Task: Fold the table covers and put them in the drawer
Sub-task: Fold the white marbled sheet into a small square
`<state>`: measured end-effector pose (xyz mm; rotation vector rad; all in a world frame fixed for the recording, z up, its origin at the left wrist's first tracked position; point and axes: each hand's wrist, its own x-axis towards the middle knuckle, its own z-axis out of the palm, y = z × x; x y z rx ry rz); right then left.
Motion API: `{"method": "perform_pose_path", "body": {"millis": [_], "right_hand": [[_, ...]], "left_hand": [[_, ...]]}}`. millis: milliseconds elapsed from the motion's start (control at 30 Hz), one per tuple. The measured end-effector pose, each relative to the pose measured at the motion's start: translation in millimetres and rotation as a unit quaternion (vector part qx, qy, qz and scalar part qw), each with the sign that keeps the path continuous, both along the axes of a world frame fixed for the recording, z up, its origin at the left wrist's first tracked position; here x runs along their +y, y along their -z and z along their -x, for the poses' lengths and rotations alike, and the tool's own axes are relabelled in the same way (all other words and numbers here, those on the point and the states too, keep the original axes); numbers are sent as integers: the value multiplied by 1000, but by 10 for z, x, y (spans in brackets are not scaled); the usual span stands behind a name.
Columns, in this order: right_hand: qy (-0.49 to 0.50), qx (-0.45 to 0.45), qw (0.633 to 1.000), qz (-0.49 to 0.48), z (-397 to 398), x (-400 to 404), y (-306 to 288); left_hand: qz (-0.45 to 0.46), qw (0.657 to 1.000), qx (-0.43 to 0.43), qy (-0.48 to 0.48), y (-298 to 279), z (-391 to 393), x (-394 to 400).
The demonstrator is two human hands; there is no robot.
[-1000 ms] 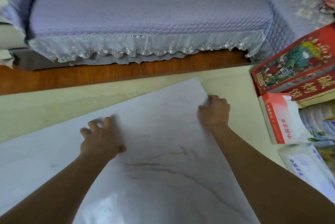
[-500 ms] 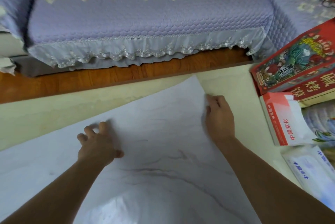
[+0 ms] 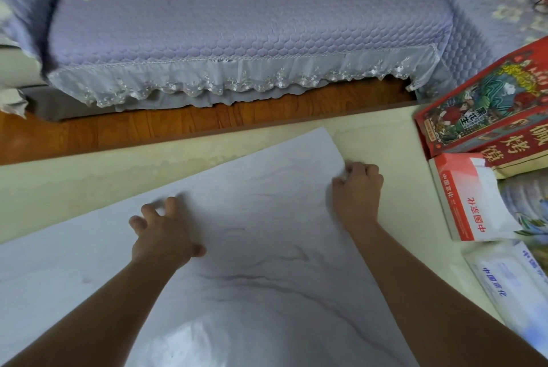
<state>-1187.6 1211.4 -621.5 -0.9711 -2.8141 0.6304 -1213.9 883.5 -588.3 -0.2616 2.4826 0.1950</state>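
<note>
The sofa (image 3: 252, 25) with its lilac quilted cover fills the far side, and below it a pale worktop (image 3: 89, 176) carries everything you are working with. A white table cover (image 3: 267, 262) with faint grey marble veins lies flat and skewed across the worktop, its far corner pointing toward the sofa. No drawer is in view. At the right edge sit a red snack box (image 3: 489, 105), a red and white carton (image 3: 462, 200) and a plastic-wrapped pack (image 3: 510, 286).

You look to be at the very start of folding this 1 cover: it lies flat, with no fold visible. The next move calls for lifting the right edge and carrying it across, keeping the sheet from sliding.

Your left hand (image 3: 161, 236) rests on the cover, fingers bent and spread, pressing rather than holding. Your right hand (image 3: 357, 188) sits at the cover's right edge with fingers curled tight, and it appears to pinch that edge.
</note>
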Motion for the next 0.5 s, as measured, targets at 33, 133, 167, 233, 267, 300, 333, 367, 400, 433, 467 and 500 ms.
{"method": "perform_pose_path", "body": {"millis": [33, 133, 167, 233, 267, 300, 333, 367, 400, 433, 467, 500], "right_hand": [[-2, 28, 1000, 5, 1, 11, -28], [-51, 35, 997, -48, -53, 11, -47], [-71, 25, 995, -70, -89, -4, -27], [-89, 33, 993, -75, -165, -16, 35], [-92, 45, 993, -65, -187, -18, 43], [-96, 57, 993, -46, -198, -21, 30], [-99, 68, 993, -15, -201, -31, 1], [-106, 70, 992, 17, -205, -37, -21], [-114, 70, 990, 36, -214, -39, -49], [-113, 66, 991, 33, -225, -33, -68], [-102, 60, 993, 21, -235, -16, -72], [-83, 49, 995, 12, -236, 13, -64]], "left_hand": [[-1, 1000, 0, -1, -1, 0, 0], [0, 1000, -1, 2, -2, -5, -7], [1, 1000, -2, 4, -1, -5, -9], [1, 1000, -2, 4, -2, -3, -8], [1, 1000, -3, 3, -2, -1, -7], [1, 1000, -3, 3, -3, 0, -7], [2, 1000, -3, 3, -5, 2, -7], [3, 1000, -4, 3, -7, 2, -5], [4, 1000, -4, 3, -8, 2, -2], [4, 1000, -6, 1, -7, 1, -2], [6, 1000, -7, 1, -7, 2, -1], [9, 1000, -9, 2, -6, 2, 1]]}}
